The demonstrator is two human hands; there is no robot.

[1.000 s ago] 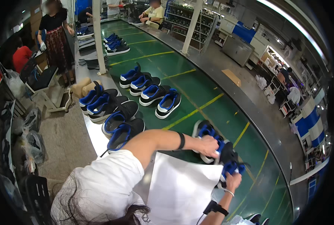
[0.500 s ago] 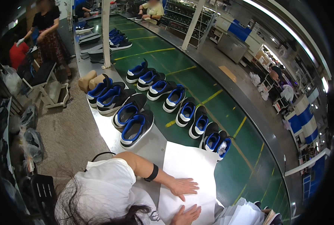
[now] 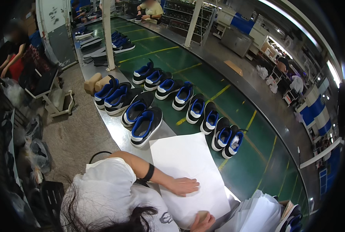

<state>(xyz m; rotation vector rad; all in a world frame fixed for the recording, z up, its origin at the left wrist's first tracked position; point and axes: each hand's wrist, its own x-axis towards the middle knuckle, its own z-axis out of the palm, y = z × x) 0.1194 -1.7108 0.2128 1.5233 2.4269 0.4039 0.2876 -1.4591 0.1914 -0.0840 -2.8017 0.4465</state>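
A large white paper sheet (image 3: 191, 158) lies over the metal bench edge and the green surface in front of me. My left hand (image 3: 183, 186) rests flat on it, fingers out and close together, with a black band (image 3: 149, 172) on that forearm. Lower down, at the sheet's near edge, my right hand (image 3: 204, 222) is curled around a small tan piece (image 3: 202, 216), whose kind I cannot make out. Beside that hand is a stack of white paper (image 3: 253, 212). Several black shoes with blue lining, such as this one (image 3: 146, 127), stand beyond the sheet.
Another row of similar shoes (image 3: 196, 109) crosses the green surface (image 3: 253, 170). Two tan blocks (image 3: 93, 83) stand at the metal strip's far end, near a white post (image 3: 107, 42). More shoes (image 3: 292, 222) sit at lower right. Other people work at the far end and left.
The sheet has shifted and turned toward the nearest shoes. My left hand's fingers have drawn together on it. My right hand, spread flat before, now holds a small tan piece.
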